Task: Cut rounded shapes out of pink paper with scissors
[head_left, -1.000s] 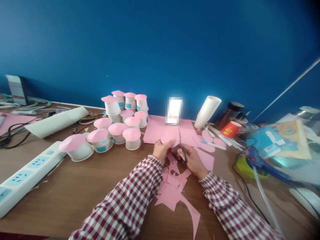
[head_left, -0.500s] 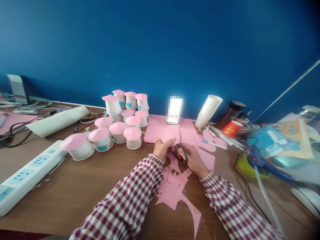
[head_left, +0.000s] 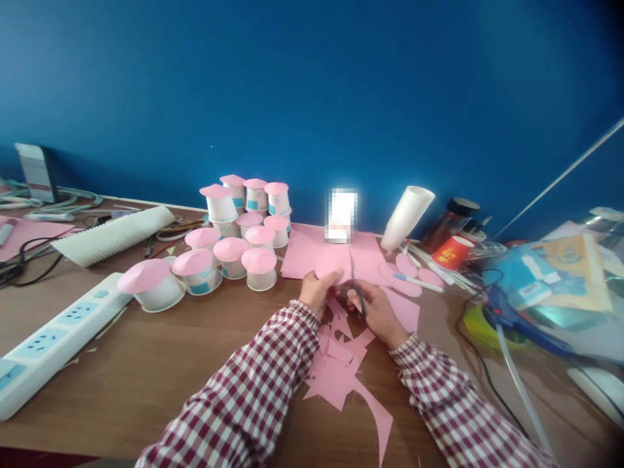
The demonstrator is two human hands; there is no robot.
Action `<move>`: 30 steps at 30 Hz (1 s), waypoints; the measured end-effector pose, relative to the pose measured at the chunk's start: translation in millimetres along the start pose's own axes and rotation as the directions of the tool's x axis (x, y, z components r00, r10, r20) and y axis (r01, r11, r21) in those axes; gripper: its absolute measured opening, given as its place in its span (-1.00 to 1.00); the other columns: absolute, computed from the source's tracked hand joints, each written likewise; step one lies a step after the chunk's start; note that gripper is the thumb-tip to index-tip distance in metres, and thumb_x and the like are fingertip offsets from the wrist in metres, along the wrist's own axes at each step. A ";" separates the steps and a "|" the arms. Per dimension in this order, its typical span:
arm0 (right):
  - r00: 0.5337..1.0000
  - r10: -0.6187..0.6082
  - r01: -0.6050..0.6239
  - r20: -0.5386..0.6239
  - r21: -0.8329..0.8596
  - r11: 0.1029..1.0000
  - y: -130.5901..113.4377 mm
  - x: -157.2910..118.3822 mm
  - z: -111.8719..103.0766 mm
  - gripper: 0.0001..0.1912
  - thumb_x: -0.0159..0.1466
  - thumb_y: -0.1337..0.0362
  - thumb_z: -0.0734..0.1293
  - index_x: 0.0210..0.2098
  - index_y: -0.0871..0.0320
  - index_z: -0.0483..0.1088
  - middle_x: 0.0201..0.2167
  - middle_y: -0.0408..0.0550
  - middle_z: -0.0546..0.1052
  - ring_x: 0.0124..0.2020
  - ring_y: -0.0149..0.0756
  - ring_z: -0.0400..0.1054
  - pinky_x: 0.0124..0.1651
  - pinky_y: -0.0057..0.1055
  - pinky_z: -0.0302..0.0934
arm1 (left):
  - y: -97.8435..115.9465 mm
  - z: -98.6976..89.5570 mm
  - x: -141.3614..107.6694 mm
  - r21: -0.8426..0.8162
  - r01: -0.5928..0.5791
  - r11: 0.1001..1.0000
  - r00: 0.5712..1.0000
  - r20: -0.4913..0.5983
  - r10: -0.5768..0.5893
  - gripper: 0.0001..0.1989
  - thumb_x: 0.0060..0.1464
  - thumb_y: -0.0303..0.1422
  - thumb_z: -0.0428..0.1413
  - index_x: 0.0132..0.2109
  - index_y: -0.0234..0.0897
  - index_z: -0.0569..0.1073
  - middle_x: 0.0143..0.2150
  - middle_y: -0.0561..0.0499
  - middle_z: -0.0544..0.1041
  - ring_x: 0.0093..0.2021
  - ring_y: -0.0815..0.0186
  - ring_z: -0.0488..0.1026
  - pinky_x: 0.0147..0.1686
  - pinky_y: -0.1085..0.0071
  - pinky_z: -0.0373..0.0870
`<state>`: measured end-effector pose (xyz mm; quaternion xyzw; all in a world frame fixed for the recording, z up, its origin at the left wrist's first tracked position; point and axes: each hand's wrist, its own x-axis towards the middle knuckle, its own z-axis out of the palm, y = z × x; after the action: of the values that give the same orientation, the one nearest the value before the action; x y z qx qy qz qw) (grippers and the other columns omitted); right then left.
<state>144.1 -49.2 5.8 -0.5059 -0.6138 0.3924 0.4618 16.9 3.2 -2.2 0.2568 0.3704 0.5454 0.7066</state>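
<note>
My left hand (head_left: 315, 291) pinches a piece of pink paper (head_left: 334, 261) between thumb and fingers. The piece's outline blends into the pink sheets (head_left: 299, 253) behind it. Dark-handled scissors (head_left: 359, 300) are in my right hand (head_left: 377, 311), their blades pointing away from me along the paper's right side. Below both hands lie pink paper scraps (head_left: 334, 380), one of them long and curved. Pink paper discs (head_left: 405, 264) rest on the table to the right of the sheets.
Paper cups with pink cone tops (head_left: 259, 261) stand left of centre, some stacked. Further left are a power strip (head_left: 49, 344) and a lying cup stack (head_left: 114, 235). At right are a leaning cup stack (head_left: 407, 218), a red cup (head_left: 452, 252) and a blue glue gun (head_left: 524, 322).
</note>
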 end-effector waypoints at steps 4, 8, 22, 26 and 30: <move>1.000 -0.012 0.012 0.013 -0.011 1.000 1.2 0.2 -0.2 -0.63 0.21 -0.05 0.30 -0.35 0.16 0.39 -0.59 -0.15 0.37 -0.56 -0.37 0.26 -0.50 -0.43 0.24 | 0.1 -0.1 0.4 -0.001 0.003 1.000 1.000 0.005 -0.003 -0.69 -0.32 -0.38 0.36 -0.39 -0.45 0.48 -0.58 0.03 0.42 -0.65 0.50 0.26 -0.66 0.54 0.24; 1.000 -0.011 0.011 0.004 -0.015 1.000 2.3 0.1 -0.2 -0.65 0.22 -0.01 0.30 -0.28 0.17 0.40 -0.60 -0.16 0.37 -0.57 -0.37 0.26 -0.50 -0.43 0.22 | 0.2 -0.4 -0.1 -0.009 0.006 1.000 1.000 0.008 -0.006 -0.71 -0.31 -0.38 0.36 -0.40 -0.45 0.48 -0.59 0.04 0.41 -0.65 0.50 0.25 -0.67 0.54 0.24; 1.000 -0.006 0.005 -0.008 -0.035 0.999 4.9 0.1 -0.5 -0.64 0.24 0.02 0.29 -0.18 0.20 0.42 -0.62 -0.18 0.36 -0.58 -0.38 0.25 -0.49 -0.43 0.23 | 0.7 -0.2 0.0 -0.021 0.008 1.000 1.000 0.005 -0.007 -0.72 -0.30 -0.40 0.35 -0.42 -0.45 0.46 -0.61 0.06 0.38 -0.65 0.51 0.25 -0.67 0.54 0.23; 1.000 -0.027 0.026 -0.004 -0.034 0.999 8.5 0.3 -1.3 -0.65 0.25 0.05 0.29 -0.17 0.22 0.43 -0.61 -0.17 0.36 -0.58 -0.39 0.25 -0.50 -0.45 0.22 | 1.7 0.3 -0.1 -0.011 0.017 1.000 1.000 -0.015 -0.017 -0.72 -0.29 -0.41 0.35 -0.41 -0.45 0.46 -0.60 0.06 0.40 -0.66 0.51 0.25 -0.68 0.55 0.24; 1.000 -0.021 0.021 0.004 0.017 1.000 13.3 0.0 -1.7 -0.67 0.26 0.09 0.29 -0.13 0.23 0.42 -0.60 -0.18 0.34 -0.57 -0.40 0.23 -0.49 -0.46 0.20 | 2.0 0.8 -1.1 -0.028 0.007 1.000 1.000 0.007 -0.007 -0.73 -0.28 -0.41 0.35 -0.40 -0.45 0.46 -0.60 0.06 0.40 -0.65 0.51 0.26 -0.68 0.56 0.24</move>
<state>149.1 -46.8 -6.3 -0.4949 -0.6166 0.3939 0.4687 16.2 2.8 0.1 0.2474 0.3610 0.5473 0.7134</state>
